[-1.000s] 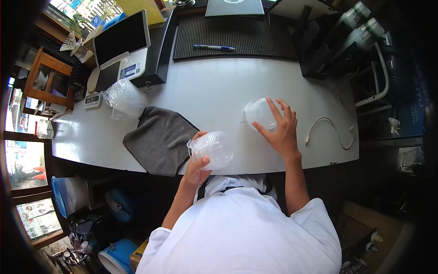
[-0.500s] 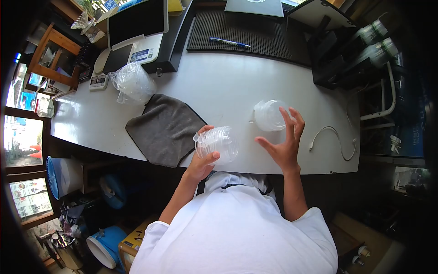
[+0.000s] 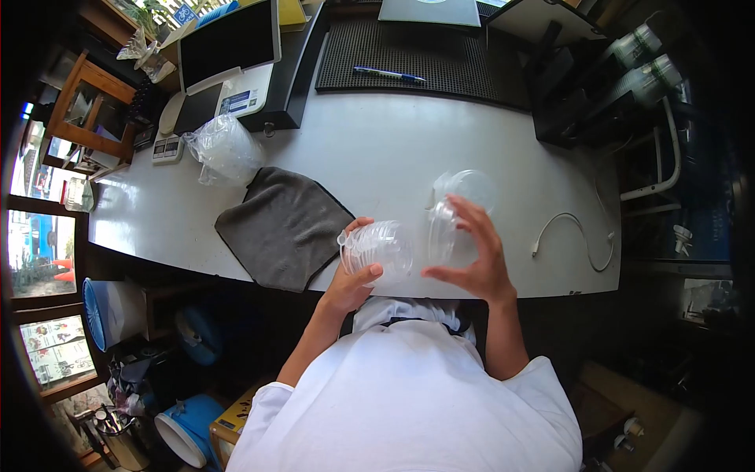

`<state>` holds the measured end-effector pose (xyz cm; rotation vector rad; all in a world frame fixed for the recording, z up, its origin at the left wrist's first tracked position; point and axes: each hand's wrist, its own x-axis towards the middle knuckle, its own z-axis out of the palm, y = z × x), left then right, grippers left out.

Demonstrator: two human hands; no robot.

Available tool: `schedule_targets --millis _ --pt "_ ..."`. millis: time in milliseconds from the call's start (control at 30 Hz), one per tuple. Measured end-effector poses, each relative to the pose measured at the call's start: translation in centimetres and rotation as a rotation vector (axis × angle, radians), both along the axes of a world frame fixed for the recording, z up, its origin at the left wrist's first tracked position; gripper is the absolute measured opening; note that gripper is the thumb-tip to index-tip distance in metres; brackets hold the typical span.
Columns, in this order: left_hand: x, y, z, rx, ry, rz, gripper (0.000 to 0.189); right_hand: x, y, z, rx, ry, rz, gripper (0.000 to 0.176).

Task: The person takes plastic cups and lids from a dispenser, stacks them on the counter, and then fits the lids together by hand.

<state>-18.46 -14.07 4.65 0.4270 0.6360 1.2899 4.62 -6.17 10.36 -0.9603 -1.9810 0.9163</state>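
Observation:
My left hand (image 3: 351,279) is wrapped round a nested stack of clear plastic lids (image 3: 381,245), tipped on its side, with the thumb across the lower front. Just to the right, my right hand (image 3: 476,256) grips a smaller stack of clear lids (image 3: 442,234), fingers over the top and thumb below. A gap separates the two held stacks. Behind my right fingers, more clear lids (image 3: 476,186) lie on the white table. The clear plastic makes single lids hard to tell apart.
A grey cloth (image 3: 283,228) lies left of my left hand, with a clear plastic bag (image 3: 226,148) behind it. A white cable (image 3: 586,224) curls at the right. A pen (image 3: 389,74) rests on the black mat (image 3: 440,47). Stacked cups (image 3: 649,82) stand in a holder at far right.
My right hand, open beside the lids on the table before, has closed on some of them and brought them left and nearer to me. My left hand keeps its stack nearly still.

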Motion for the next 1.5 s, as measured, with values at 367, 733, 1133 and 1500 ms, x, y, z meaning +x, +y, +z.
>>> schedule_targets --millis 367,733,1133,1500 --pt "-0.1 -0.3 -0.1 -0.009 -0.015 0.010 0.090 2.5 3.7 -2.1 0.030 -0.554 -0.285 0.088" --pt "1.4 0.7 0.0 0.024 0.075 -0.005 0.093 -2.2 -1.4 -1.9 -0.025 -0.022 0.224 0.098" --pt "2.0 1.4 0.7 0.048 -0.116 -0.020 0.089 -1.5 0.2 0.2 0.008 -0.004 0.180 0.094" --pt "1.4 1.1 0.6 0.007 -0.155 -0.035 0.083 0.3 1.2 0.7 0.017 -0.035 0.043 0.101"
